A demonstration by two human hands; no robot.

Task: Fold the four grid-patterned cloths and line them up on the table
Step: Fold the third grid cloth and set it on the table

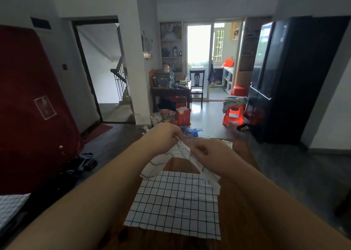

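You hold one grid cloth (171,159) up between your two hands, above the table (241,202). Your left hand (163,135) pinches its top edge with curled fingers. Your right hand (209,151), just beside it and a little nearer to you, grips the same edge with the fingers closed around it. From both hands the cloth hangs down in two wings, and the wood shows in the gap under them. Below your hands, toward you, a second cloth (176,204) lies flat and open on the table. The hanging ends reach its far edge, but I cannot tell if they touch it. Just beyond your right hand, at the far end of the table, a third cloth (227,143) lies small and flat. Well to the left of your left arm, low at the side, a fourth cloth (11,206) shows only in part. Far beyond your hands, on the floor, stand a red stool (233,115) and a dark chair (197,86), and a black fridge (284,78) is at the right.
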